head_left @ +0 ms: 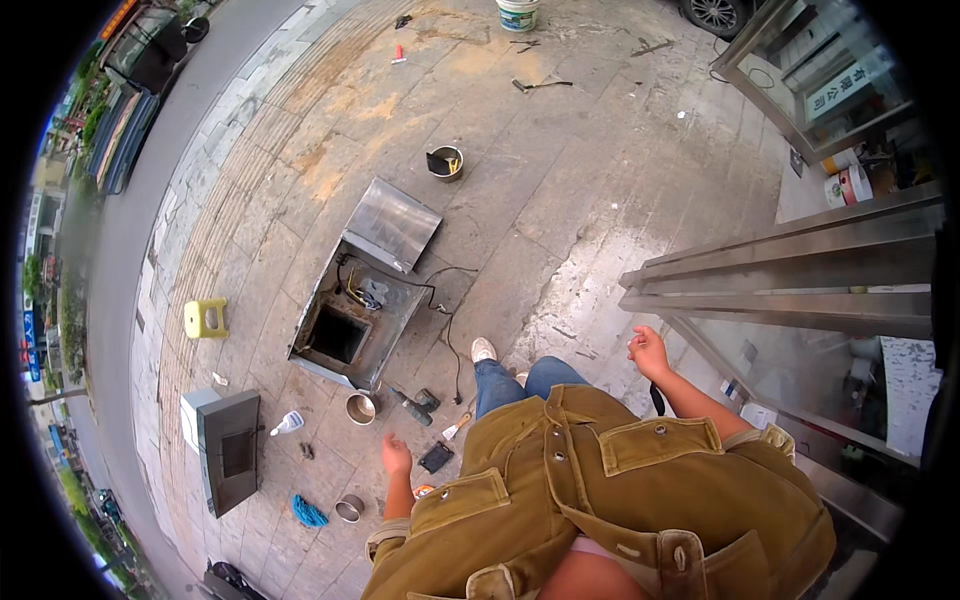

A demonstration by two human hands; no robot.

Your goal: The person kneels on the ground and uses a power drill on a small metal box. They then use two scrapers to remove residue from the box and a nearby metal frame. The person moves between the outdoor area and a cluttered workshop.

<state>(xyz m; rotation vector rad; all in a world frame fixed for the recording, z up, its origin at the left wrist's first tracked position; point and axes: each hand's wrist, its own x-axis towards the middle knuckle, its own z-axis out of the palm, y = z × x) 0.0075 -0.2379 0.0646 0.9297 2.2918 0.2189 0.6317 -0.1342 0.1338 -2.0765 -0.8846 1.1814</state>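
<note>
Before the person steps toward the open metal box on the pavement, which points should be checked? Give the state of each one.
1. Left hand empty: ok.
2. Right hand empty: ok.
3. Open grey metal box, inside visible: ok, hinged steel lid lies back.
4. Path clear: not ok, black cable and dark power tool lie beside the white shoe.
5. Cable disconnected: cannot tell.

One yellow stool [205, 318], one white bucket [517, 13], two metal bowls [360, 408], one open metal box [352, 318].
</note>
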